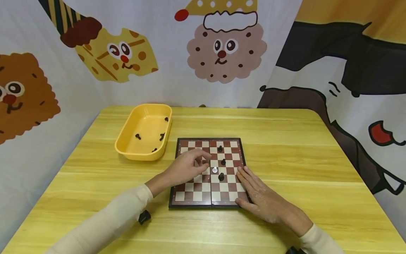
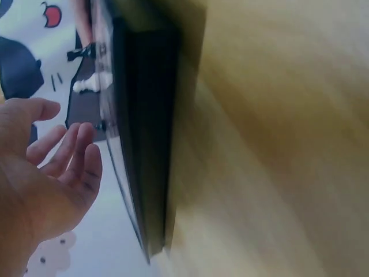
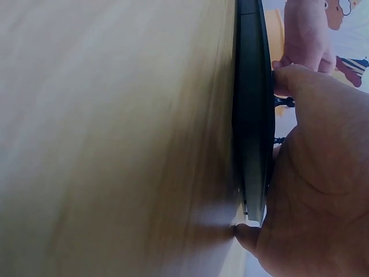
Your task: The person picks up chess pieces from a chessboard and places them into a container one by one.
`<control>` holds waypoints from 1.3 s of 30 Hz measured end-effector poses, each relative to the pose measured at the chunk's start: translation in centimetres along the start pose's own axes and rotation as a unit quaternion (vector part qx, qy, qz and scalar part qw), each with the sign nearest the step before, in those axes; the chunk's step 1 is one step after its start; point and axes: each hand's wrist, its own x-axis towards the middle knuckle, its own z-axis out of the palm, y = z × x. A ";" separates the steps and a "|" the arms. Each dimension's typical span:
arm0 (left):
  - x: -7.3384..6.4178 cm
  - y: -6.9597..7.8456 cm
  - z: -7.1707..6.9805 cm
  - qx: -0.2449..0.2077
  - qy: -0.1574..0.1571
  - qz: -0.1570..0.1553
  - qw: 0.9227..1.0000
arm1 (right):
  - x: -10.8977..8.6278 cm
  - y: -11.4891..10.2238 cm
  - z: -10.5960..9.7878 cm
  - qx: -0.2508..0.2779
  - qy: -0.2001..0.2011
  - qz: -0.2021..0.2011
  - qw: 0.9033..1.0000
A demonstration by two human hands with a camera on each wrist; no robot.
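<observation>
A folding chessboard (image 1: 202, 203) with brown and white squares lies flat on the table. On its right half stand a white pawn (image 1: 215, 170) and black pawns, one beside it (image 1: 221, 176), others farther back (image 1: 223, 162). Over the left half hovers my left hand (image 1: 185, 168), fingers loosely bent; the left wrist view shows nothing between its thumb and fingers, with the white pawn (image 2: 92, 83) just past the fingertips. My right hand (image 1: 266, 201) rests along the board's right edge, its fingers extended. Seen from the right wrist, this hand (image 3: 326, 173) lies against the board's dark side (image 3: 253, 115).
A yellow plastic tray (image 1: 122, 150) stands at the back left of the wood-patterned table (image 1: 285, 141), holding several small black pieces (image 1: 137, 136). Behind the table hangs a white cloth with cartoon figures (image 1: 171, 46).
</observation>
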 end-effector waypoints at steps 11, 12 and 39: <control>1.2 0.6 1.9 0.072 -0.036 0.012 0.997 | 0.0 0.0 0.0 0.000 0.000 -0.003 1.000; 1.2 0.7 2.0 0.079 -0.034 0.012 0.996 | 0.0 0.0 0.0 0.000 0.003 -0.006 1.000; 0.4 -0.2 -0.2 0.057 0.104 0.030 0.993 | -0.1 0.2 0.2 0.003 0.002 0.000 1.000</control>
